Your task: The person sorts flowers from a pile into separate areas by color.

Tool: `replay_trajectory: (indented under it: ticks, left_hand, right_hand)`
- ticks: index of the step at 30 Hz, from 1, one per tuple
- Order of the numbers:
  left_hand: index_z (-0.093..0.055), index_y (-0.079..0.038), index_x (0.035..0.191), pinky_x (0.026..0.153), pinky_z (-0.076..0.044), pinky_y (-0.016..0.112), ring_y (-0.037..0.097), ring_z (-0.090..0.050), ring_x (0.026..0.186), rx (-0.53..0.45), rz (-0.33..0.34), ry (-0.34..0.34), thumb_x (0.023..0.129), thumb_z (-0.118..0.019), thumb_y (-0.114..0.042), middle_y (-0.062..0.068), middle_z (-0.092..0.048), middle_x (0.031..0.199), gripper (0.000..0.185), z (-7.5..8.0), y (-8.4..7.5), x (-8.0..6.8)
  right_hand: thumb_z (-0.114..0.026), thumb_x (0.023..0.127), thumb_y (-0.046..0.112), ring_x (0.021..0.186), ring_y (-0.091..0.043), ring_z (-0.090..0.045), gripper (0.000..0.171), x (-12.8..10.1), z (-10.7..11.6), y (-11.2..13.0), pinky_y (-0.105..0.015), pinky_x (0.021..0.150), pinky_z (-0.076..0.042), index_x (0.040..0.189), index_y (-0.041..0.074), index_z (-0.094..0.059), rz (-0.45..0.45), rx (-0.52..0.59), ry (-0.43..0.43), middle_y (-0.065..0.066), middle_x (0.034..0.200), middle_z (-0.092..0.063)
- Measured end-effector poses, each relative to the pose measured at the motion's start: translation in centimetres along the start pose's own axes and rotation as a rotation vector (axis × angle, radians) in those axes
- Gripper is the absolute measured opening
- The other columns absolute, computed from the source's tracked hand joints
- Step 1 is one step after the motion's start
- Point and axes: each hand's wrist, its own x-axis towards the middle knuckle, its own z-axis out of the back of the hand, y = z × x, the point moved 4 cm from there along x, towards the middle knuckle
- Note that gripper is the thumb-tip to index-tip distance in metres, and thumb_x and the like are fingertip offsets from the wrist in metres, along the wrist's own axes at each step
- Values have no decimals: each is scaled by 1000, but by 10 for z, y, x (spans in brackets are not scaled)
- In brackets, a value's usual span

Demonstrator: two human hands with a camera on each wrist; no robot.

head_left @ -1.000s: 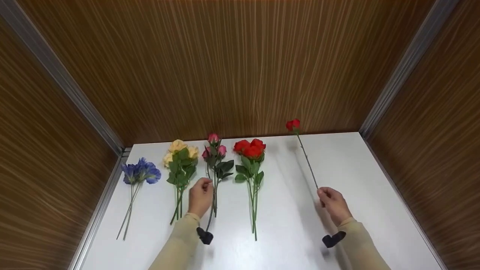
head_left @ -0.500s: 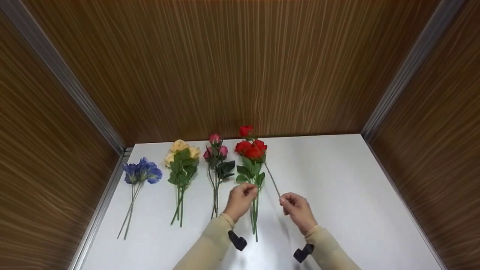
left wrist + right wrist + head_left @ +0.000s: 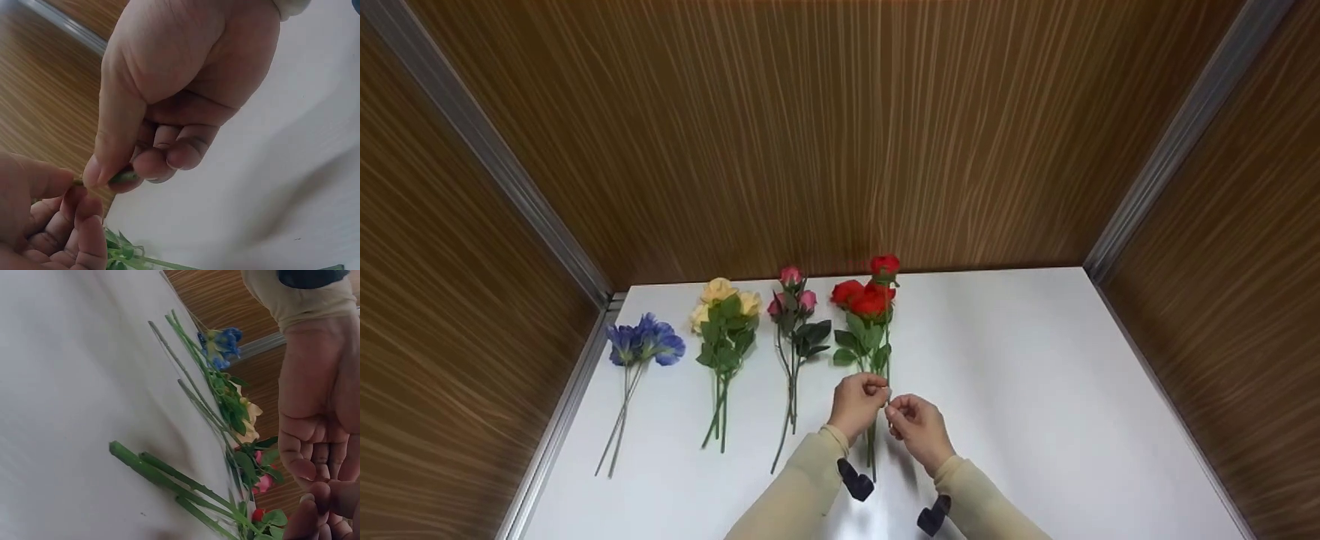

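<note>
A single red rose (image 3: pixel 885 266) is held upright over the right side of a bunch of red roses (image 3: pixel 849 293), overlapping it in the head view. My left hand (image 3: pixel 859 405) pinches its thin stem between thumb and forefinger; in the left wrist view the stem's green end (image 3: pixel 122 178) pokes out past the thumb. Right beside it, my right hand (image 3: pixel 921 431) pinches the same stem, its fingertips close to those of the left. Below both hands, the green stems (image 3: pixel 163 481) of the red bunch lie on the white table (image 3: pixel 1035 390).
To the left lie pink roses (image 3: pixel 808 301) with dark leaves, then yellow roses (image 3: pixel 720 290), then blue flowers (image 3: pixel 645 341), all with stems toward me. Wood-grain panels (image 3: pixel 840 135) with metal corner strips enclose the table at the back and sides.
My right hand has carried the single red rose leftward from the table's right side to the red bunch. My left hand has moved right from the pink roses and now grips the stem too.
</note>
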Motion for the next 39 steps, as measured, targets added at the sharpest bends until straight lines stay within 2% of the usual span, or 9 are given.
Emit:
replay_trajectory:
  ticks: [3,7,9,15,20,25,33,39]
  left_hand:
    - [-71,-2,94,65,-49,26,9,-58,71,22,12,-28,85,-69,-7,-1,-63,78,11,0,5,6]
    - [-70,-2,91,66,-48,26,9,-56,71,44,13,-68,82,-68,-6,-1,-62,76,10,2,12,13]
    - [-70,-1,91,65,-48,26,9,-56,70,52,17,-84,82,-68,-5,-1,-62,75,10,3,16,15]
    - [-70,-3,87,65,-48,26,10,-57,69,97,4,-142,80,-68,-4,-1,-63,73,7,3,30,20]
    - [-70,-4,86,66,-50,28,10,-60,70,176,-48,-177,80,-69,-6,-1,-66,74,6,2,43,22]
    - [-69,-6,83,65,-50,29,11,-60,69,193,-31,-190,81,-70,-8,-1,-66,73,4,2,56,20]
    - [-68,-8,85,67,-49,29,10,-58,70,173,34,-168,83,-70,-11,-3,-64,74,4,-3,70,19]
    - [-67,-8,85,67,-49,30,11,-58,69,180,-9,-203,81,-71,-8,-3,-63,73,6,-2,71,20]
  right_hand:
    - [-64,93,11,62,-15,-57,14,6,-4,-2,-25,54,-48,94,-3,-59,25,-28,-12,-6,75,-60]
    - [-62,92,4,65,-26,-60,13,6,-9,13,-23,53,-48,94,-8,-59,56,-80,-13,-14,78,-62]
    - [-62,92,2,64,-25,-60,12,10,-12,11,-22,53,-47,95,-9,-59,70,-104,-15,-16,79,-63]
    - [-64,88,5,59,-7,-55,10,26,-16,-10,-23,54,-46,97,0,-60,116,-225,-25,-7,74,-64]
    - [-65,86,7,63,-9,-56,14,28,-16,-15,-28,59,-47,98,4,-60,142,-383,-38,-2,74,-65]
    - [-69,83,11,68,-11,-57,14,29,-19,-22,-32,65,-47,95,8,-63,154,-517,-30,2,76,-63]
    - [-70,82,11,70,-12,-54,11,28,-22,-33,-32,66,-46,91,10,-63,120,-527,15,4,76,-60]
    - [-70,84,12,71,-13,-55,11,30,-20,-34,-33,68,-46,92,9,-63,96,-518,17,3,78,-61]
